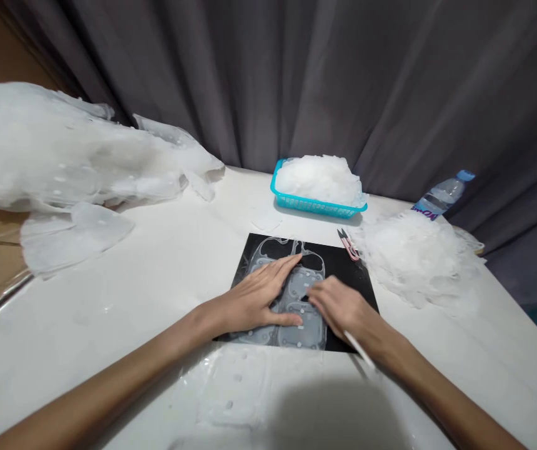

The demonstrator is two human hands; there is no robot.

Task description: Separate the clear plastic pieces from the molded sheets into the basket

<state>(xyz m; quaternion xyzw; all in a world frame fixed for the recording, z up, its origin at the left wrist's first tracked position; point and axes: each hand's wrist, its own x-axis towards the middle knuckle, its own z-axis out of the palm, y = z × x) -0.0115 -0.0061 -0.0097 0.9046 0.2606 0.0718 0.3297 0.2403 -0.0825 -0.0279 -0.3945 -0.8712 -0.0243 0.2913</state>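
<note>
The right hand [341, 303] is curled with its fingertips drawn together, seemingly around a slim white rod-like tool [359, 350] whose end juts out under the heel of the palm; the tip is hidden. The left hand [254, 294] lies flat, fingers together and thumb spread wide, over a translucent moulded sheet [312, 331]. That sheet rests on the left and middle part of a black mat [357, 275], its paired columns of rounded panels running from the mat's near edge to its far edge. Most of it lies to the left of the right fingertips, which meet its right-hand column; the left hand covers more of it. Pink-handled snips [347, 245] lie at the mat's far right corner, beside a heap of translucent scraps [422, 256]. A turquoise basket [296, 201] of white pieces stands by the table [155, 269]'s far edge, and another moulded sheet [235, 387] lies just off the mat's near edge.
</note>
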